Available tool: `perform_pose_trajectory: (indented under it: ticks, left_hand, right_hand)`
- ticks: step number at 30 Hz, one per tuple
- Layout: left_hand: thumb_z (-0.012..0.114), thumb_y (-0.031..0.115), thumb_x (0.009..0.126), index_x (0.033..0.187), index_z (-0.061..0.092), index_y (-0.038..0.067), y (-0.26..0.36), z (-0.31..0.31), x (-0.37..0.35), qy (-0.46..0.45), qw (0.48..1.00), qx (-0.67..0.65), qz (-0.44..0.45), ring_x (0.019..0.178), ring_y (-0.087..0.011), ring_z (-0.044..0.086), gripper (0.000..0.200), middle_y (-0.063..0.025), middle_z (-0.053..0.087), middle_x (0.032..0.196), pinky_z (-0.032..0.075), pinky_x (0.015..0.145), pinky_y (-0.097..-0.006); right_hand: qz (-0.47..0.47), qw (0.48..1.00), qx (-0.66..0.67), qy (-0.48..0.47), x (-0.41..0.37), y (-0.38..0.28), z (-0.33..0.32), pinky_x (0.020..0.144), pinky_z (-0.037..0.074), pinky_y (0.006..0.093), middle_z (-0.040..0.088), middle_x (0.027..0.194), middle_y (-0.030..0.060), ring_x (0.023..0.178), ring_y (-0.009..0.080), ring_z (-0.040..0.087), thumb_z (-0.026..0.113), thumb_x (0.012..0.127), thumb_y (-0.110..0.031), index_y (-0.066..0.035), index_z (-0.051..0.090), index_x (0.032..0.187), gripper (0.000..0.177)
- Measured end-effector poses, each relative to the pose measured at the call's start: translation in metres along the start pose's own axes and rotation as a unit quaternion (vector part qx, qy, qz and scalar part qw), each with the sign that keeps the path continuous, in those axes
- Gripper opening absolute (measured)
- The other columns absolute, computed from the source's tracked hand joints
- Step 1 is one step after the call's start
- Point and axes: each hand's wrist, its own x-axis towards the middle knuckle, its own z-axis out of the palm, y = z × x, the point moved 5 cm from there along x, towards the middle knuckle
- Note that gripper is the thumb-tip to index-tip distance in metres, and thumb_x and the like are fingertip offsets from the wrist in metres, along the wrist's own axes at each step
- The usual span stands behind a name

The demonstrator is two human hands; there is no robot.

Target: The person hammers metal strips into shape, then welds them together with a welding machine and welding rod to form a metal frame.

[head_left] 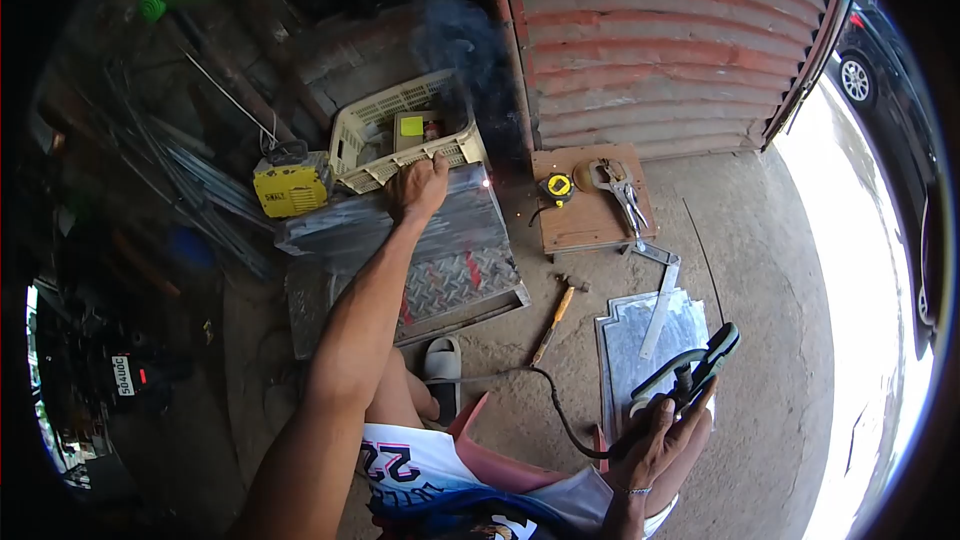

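Observation:
My left hand (418, 187) is closed over the top edge of a grey metal plate (370, 230), which stands tilted above a diamond-tread metal piece (455, 285). A bright orange-white glow shows at the plate's upper right corner, with smoke rising behind it. My right hand (660, 440), low at the right, is wrapped around a welding electrode holder (685, 372). A thin electrode rod (705, 257) sticks out from its jaws, pointing away from me. The holder is above a flat sheet of metal (625, 340), and its black cable (560, 410) runs left across the floor.
A plastic crate (400, 100) and a yellow machine (292, 185) stand behind the plate. A wooden stool (590, 220) bears a tape measure (556, 189) and locking pliers (622, 190). A hammer (555, 320) and a bevel-like metal tool (660, 300) lie nearby. Metal bars (215, 180) lean left.

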Motion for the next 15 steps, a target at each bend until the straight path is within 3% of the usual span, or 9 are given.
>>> perform_pose_trajectory:
  ticks: [1,5,9,11,13,15]
  left_hand:
    - [0.041,0.050,0.099,0.084,0.073,0.005,-0.007,0.007,0.003,0.000,1.000,0.000,0.001,0.087,-0.0443,0.068,0.057,-0.0217,0.072,0.090,0.051,0.077,-0.0558]
    - [0.041,0.050,0.098,0.088,0.074,0.006,-0.023,0.031,0.012,-0.022,1.000,-0.009,-0.003,0.089,-0.0455,0.067,0.057,-0.0222,0.072,0.093,0.051,0.079,-0.0561]
    - [0.041,0.051,0.097,0.091,0.075,0.005,-0.012,0.012,0.009,0.005,0.999,0.035,0.003,0.091,-0.0469,0.067,0.057,-0.0232,0.071,0.095,0.051,0.081,-0.0569]
    - [0.040,0.052,0.096,0.091,0.074,0.004,-0.014,0.013,0.009,-0.013,1.000,0.011,-0.009,0.090,-0.0484,0.066,0.059,-0.0241,0.071,0.093,0.051,0.082,-0.0570]
    - [0.037,0.053,0.097,0.092,0.074,0.004,-0.011,0.011,0.009,-0.026,0.999,0.019,-0.010,0.092,-0.0482,0.066,0.061,-0.0254,0.070,0.097,0.049,0.080,-0.0572]
    - [0.035,0.055,0.097,0.093,0.073,0.003,-0.030,0.029,0.021,-0.025,1.000,0.011,0.007,0.095,-0.0488,0.064,0.064,-0.0264,0.069,0.101,0.048,0.082,-0.0569]
  right_hand:
    - [-0.016,0.996,-0.090,0.000,0.012,-0.005,-0.010,0.047,0.036,0.0225,0.048,0.072,-0.0008,0.053,0.0070,0.043,0.049,0.105,-0.016,-0.014,0.015,0.161,0.066]
    - [0.036,0.994,-0.083,0.053,0.044,-0.017,-0.019,0.050,0.041,0.0237,0.052,0.081,0.0021,0.058,0.0085,0.047,0.048,0.103,-0.011,-0.017,0.015,0.161,0.067]
    - [-0.047,0.988,-0.122,0.078,0.133,0.044,-0.052,0.050,0.043,0.0257,0.056,0.083,0.0018,0.057,0.0086,0.048,0.045,0.096,0.000,-0.027,0.018,0.161,0.075]
    - [0.018,0.938,-0.323,0.122,0.187,0.084,-0.078,0.053,0.046,0.0394,0.068,0.086,0.0154,0.057,0.0208,0.056,0.050,0.090,-0.005,-0.031,0.022,0.160,0.079]
    - [-0.058,0.871,-0.455,0.173,0.233,0.130,-0.091,0.068,0.050,0.0540,0.067,0.090,0.0274,0.076,0.0438,0.068,0.051,0.084,-0.006,-0.030,0.024,0.158,0.083]
    - [-0.015,0.831,-0.519,0.200,0.259,0.182,-0.102,0.081,0.051,0.0532,0.065,0.100,0.0300,0.091,0.0453,0.067,0.052,0.083,-0.005,-0.033,0.032,0.155,0.081]
